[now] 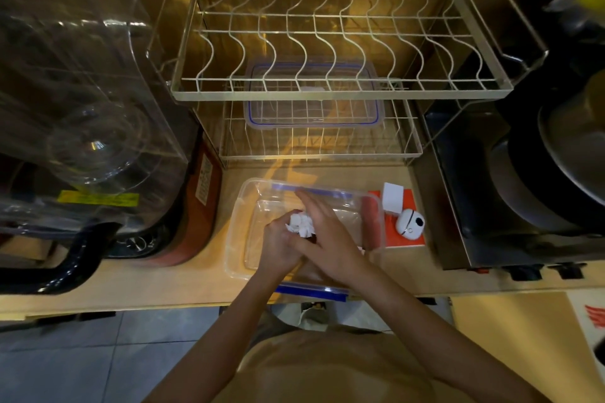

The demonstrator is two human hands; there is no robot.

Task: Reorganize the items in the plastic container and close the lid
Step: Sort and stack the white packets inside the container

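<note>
A clear plastic container with blue clips stands open on the wooden counter in front of me. Over its inside my left hand grips a crumpled white wad with something dark under it. My right hand lies across the left with its fingers stretched out toward the far blue clip. The container's clear lid with a blue seal rests on the lower wire shelf of the dish rack behind.
An orange box sits right of the container, carrying a white cube and a white earbud case. A wire dish rack rises behind. A glass-lidded appliance is at left, a steel appliance at right.
</note>
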